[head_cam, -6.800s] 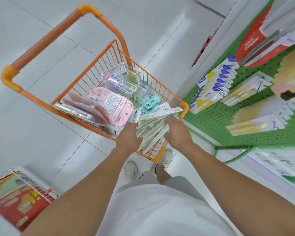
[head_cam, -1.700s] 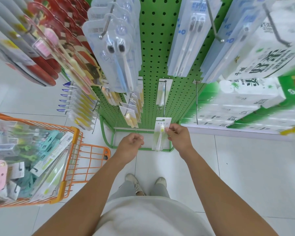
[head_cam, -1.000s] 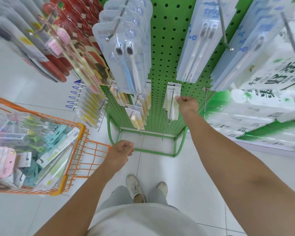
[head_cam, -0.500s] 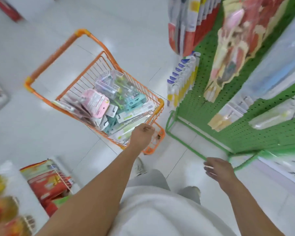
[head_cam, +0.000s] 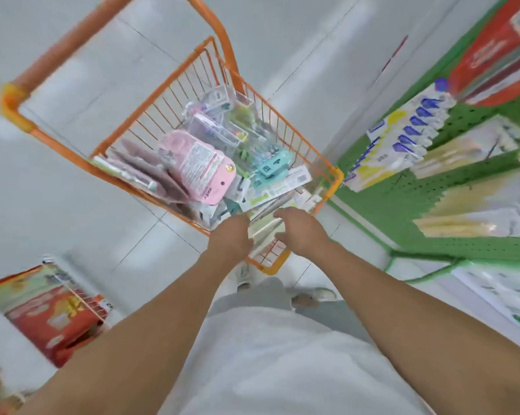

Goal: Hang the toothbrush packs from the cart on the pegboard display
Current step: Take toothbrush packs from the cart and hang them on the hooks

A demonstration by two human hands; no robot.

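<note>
The orange wire cart (head_cam: 334, 172) stands in front of me, full of toothbrush packs. Long white and green packs (head_cam: 275, 191) lie stacked at its near right corner, beside a pink pack (head_cam: 203, 167). My left hand (head_cam: 230, 238) reaches down into that corner with its fingers hidden among the packs. My right hand (head_cam: 302, 232) is next to it, fingers and thumb spread over the stack's near end. The green pegboard display (head_cam: 402, 190) rises at the right with hung packs (head_cam: 408, 139) on it. The picture is blurred.
The cart's orange handle (head_cam: 58, 52) is on its far left side. A white wire rack with red packages (head_cam: 52, 310) stands at the lower left. The pegboard's green base frame (head_cam: 426, 259) runs along the white tiled floor at the right.
I have turned from the pegboard, where my right hand hung a pack, back to the cart. My right hand has swung over from my side into the cart's near corner, beside my left.
</note>
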